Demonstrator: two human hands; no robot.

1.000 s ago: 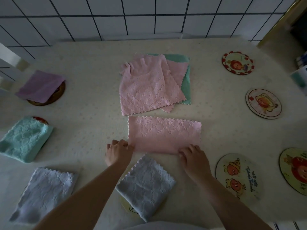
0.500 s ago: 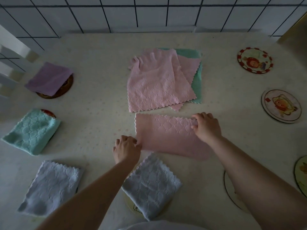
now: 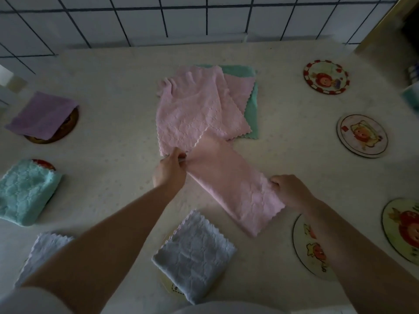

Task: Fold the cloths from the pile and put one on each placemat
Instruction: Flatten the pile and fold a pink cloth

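While the left hand (image 3: 170, 171) pinches one end, the half-folded pink cloth (image 3: 233, 189) is gripped at its other end by the right hand (image 3: 291, 192), slanted across the table (image 3: 113, 155) just below the pile (image 3: 204, 105); a bare placemat (image 3: 314, 250) is partly hidden under the right forearm.

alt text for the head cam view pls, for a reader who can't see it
Two bare hands, left hand and right hand, hold a half-folded pink cloth by its ends over a cream table. Behind it lies the cloth pile.
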